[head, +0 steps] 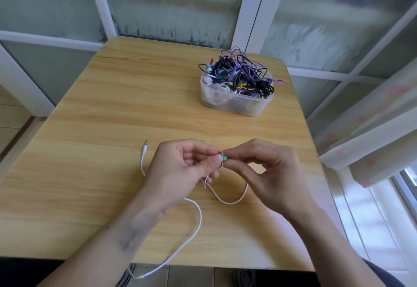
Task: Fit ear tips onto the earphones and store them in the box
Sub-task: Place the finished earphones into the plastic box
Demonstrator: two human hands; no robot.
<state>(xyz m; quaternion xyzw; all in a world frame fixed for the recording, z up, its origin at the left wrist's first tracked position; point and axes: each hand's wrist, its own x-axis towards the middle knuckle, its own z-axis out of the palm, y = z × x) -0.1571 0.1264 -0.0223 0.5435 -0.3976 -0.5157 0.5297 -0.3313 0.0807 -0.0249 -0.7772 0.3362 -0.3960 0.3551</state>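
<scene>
Nearest the bench edge: one white earphone cable (195,225) loops off the front lip of the wooden bench (112,110) and runs back up under the left wrist. A second loop of the same cable lies between the two hands on the bench top.

Left hand (180,169): thumb and fingertips pinch one white earbud (218,157), with the cable trailing down from the grip. Right hand (259,169): thumb and forefinger pinch one green ear tip (225,157), which touches the earbud's end. Cannot tell whether the tip is fully seated. The two hands meet at this point, above the bench middle, near side.

Just left of the left hand: one jack plug (145,148) lies on the bench, metal end pointing away, its lead curving under the hand.

Far right of the bench, well apart from the hands: one clear plastic box (234,104), open, heaped with tangled earphones (239,74) in purple, black, blue, white and yellow; loops spill over its rim. Count inside cannot be told.

Behind the bench: white-framed frosted panes (171,9). Right: a pale curtain (372,133).
</scene>
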